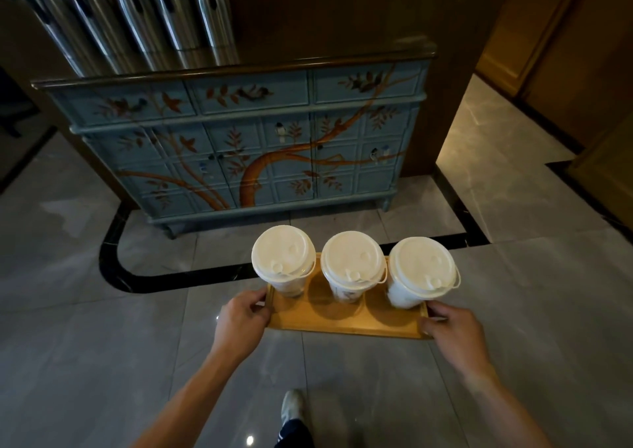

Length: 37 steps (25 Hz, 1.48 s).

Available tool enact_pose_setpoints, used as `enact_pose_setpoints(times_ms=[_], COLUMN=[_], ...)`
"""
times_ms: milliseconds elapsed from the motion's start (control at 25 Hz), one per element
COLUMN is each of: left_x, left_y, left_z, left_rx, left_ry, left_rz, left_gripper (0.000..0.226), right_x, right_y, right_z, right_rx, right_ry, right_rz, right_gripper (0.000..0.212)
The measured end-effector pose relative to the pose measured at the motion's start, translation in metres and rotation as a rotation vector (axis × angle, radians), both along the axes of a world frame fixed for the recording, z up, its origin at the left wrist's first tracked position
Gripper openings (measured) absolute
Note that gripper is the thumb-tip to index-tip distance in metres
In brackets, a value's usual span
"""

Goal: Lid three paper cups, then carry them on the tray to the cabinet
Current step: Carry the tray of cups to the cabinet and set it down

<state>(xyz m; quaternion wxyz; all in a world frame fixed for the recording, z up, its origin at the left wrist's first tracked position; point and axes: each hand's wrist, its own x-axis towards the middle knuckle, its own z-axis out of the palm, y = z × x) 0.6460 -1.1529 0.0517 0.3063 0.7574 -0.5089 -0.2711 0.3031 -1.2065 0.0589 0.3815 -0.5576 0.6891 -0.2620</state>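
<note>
Three white paper cups stand upright in a row on a wooden tray [342, 326], each capped with a white lid: the left cup [283, 259], the middle cup [353, 264], the right cup [423, 271]. I hold the tray in the air above the floor. My left hand [241, 320] grips its left end and my right hand [452, 332] grips its right end. The blue painted cabinet [246, 139], decorated with branches and birds, stands ahead beyond the tray.
Several steel thermos flasks [137, 15] line the left part of the cabinet's dark top [342, 58]. Grey floor tiles with a black inlay strip [154, 281] lie between me and the cabinet. Wooden panelling [555, 36] runs along the right. My shoe [293, 408] shows below.
</note>
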Motion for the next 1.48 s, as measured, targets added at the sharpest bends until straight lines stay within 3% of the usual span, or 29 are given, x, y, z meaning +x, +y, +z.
enact_pose_setpoints(times_ms=[640, 1320, 1480], left_x=[0.126, 0.113, 0.107], left_y=[-0.137, -0.318, -0.360], left_z=[0.010, 0.020, 0.026], left_rx=[-0.020, -0.003, -0.032], left_ry=[0.024, 0.042, 0.072], left_rz=[0.042, 0.204, 0.209], left_gripper=[0.030, 0.024, 0.038], right_x=[0.130, 0.137, 0.130], right_y=[-0.164, -0.396, -0.443], right_z=[0.007, 0.024, 0.036], right_rx=[-0.005, 0.026, 0.022], right_ry=[0.014, -0.004, -0.033], right_rz=[0.061, 0.230, 0.244], right_gripper=[0.033, 0.032, 0.030])
